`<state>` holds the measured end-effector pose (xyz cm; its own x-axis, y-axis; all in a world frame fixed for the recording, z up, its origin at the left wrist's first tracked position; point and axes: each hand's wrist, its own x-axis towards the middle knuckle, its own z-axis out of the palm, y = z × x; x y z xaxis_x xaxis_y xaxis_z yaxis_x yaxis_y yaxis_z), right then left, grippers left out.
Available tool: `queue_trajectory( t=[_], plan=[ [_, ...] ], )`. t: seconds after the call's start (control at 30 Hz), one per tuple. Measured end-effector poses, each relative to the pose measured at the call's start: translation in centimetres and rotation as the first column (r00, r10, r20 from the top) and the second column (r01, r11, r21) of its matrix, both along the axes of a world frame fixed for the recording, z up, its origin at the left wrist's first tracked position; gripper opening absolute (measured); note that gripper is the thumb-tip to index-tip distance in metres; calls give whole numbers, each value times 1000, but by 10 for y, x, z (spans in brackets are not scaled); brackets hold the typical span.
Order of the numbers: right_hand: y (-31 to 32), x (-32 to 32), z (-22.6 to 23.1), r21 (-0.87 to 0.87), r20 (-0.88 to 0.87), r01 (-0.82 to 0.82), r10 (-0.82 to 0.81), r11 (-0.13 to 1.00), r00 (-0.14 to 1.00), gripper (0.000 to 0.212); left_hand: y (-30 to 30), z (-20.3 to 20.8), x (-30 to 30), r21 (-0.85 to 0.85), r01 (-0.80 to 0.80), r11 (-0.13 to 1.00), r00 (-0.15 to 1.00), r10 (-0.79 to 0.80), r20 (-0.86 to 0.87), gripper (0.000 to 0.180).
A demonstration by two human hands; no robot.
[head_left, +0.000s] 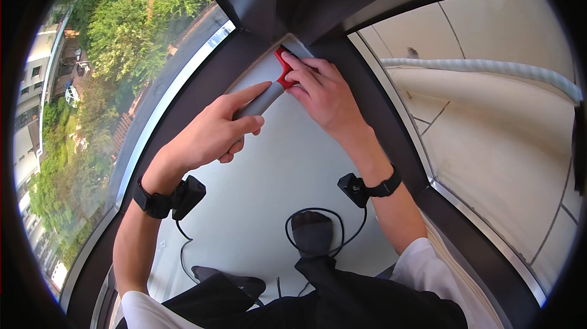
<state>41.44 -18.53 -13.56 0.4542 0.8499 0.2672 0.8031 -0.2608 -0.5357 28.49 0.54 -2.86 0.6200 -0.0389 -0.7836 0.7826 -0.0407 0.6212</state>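
A hand tool with a grey handle and a red, forked-looking head is at the far corner of a pale ledge. My left hand is wrapped round the handle, its index finger stretched along the grey shaft toward the head. With its fingers closed over the red head, my right hand grips it from the right side. The tool's working edge is hidden by the right hand and the corner, so its exact kind cannot be told.
Dark frames meet at the corner. Beyond the left glass are trees and buildings. Past the right frame lie a tiled surface and a pale ribbed hose. Dark-covered feet and a looped black cable are on the ledge.
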Motion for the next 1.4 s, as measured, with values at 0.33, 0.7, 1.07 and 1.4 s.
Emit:
queue_trajectory(
  t=[0.33, 0.7, 1.07, 1.4],
  plan=[
    [4, -1, 3, 8, -40, 3, -2, 1000, 999, 43, 5, 1, 0, -18, -7, 1000, 1000, 8, 9, 64],
    [4, -2, 1, 11, -9, -25, 25, 1000, 1000, 36, 10, 1, -3, -62, -22, 998, 1000, 23, 14, 64],
    [5, -4, 3, 31, -58, -13, 14, 999, 998, 34, 10, 6, -1, -16, -11, 1000, 1000, 11, -12, 64],
    [2, 4, 0, -5, 7, 13, -13, 1000, 1000, 29, 5, 2, 7, 3, -3, 1000, 1000, 3, 20, 66]
  ],
)
